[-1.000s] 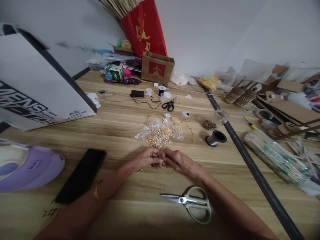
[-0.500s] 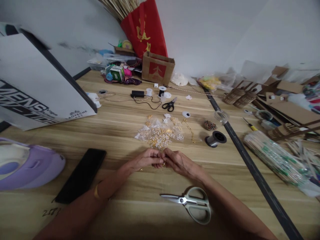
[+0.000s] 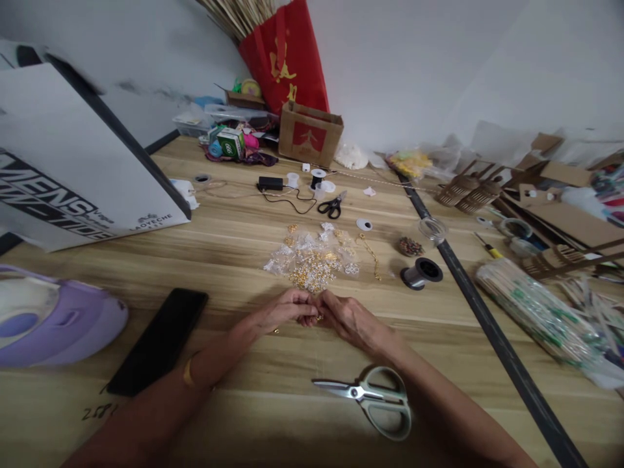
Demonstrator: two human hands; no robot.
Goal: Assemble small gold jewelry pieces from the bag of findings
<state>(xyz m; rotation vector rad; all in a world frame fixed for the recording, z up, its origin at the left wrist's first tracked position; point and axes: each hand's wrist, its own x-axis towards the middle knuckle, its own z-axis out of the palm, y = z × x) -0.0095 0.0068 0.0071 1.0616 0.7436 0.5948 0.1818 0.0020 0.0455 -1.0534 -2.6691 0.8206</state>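
My left hand (image 3: 288, 310) and my right hand (image 3: 347, 314) meet at the middle of the table, fingers pinched together. A bit of gold-coloured beadwork (image 3: 319, 317) shows between the fingertips, mostly covered by them; its exact kind cannot be made out. A thin clear thread seems to hang below it. Just beyond the fingers lies a pile of gold and silver beads (image 3: 314, 270) with small clear plastic bags (image 3: 283, 257). Nearer to me, grey-green handled scissors (image 3: 383, 400) lie with blades pointing left, beside my right forearm.
Right of the beads are a gold chain (image 3: 373, 257), a heap of dark beads (image 3: 409, 246) and a wire spool (image 3: 422, 273). Black scissors (image 3: 331, 207) lie behind. At left stand a black phone (image 3: 158, 341), a purple-and-white object (image 3: 63, 318) and a large white box (image 3: 88, 162).
Both hands stay pinched together in nearly the same place, with only slight finger movement. The whole view has shifted a little.
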